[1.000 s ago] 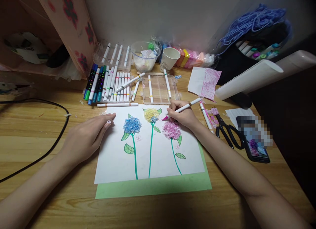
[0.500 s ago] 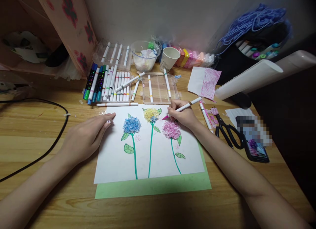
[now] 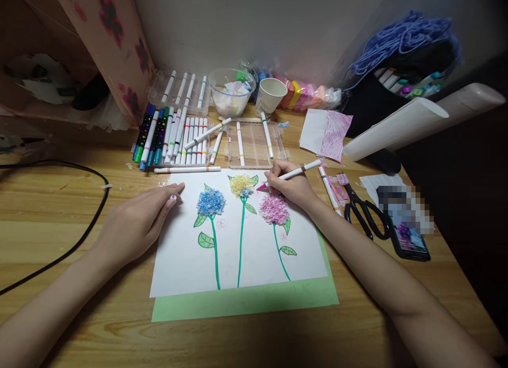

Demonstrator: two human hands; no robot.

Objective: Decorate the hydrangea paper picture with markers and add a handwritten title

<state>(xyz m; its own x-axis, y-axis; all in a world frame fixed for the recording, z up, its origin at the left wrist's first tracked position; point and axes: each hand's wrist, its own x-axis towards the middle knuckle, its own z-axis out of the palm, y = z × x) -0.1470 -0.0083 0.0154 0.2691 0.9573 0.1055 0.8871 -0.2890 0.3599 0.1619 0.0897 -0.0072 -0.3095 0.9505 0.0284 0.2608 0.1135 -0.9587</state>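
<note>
A white sheet of paper (image 3: 182,267) lies over a green sheet (image 3: 246,307). On it stand a blue flower (image 3: 211,202), a yellow flower (image 3: 241,185) and a pink flower (image 3: 273,209), with textured heads, drawn green stems and leaves. Small pink outline flowers are drawn beside the stems. My right hand (image 3: 290,182) grips a white marker (image 3: 300,170), its pink tip at the paper between the yellow and pink heads. My left hand (image 3: 137,220) rests with fingers stretched out at the sheet's upper left edge, holding nothing.
Several markers (image 3: 194,140) fill a clear case behind the paper. Beyond stand a plastic bowl (image 3: 230,92) and a paper cup (image 3: 270,97). Black-handled scissors (image 3: 367,214) and a phone (image 3: 410,241) lie to the right. A black cable (image 3: 101,209) curves at the left.
The whole view has shifted slightly. My right hand keeps its grip on the marker, whose tip stays near the same small spot. My left hand stays at the sheet's edge.
</note>
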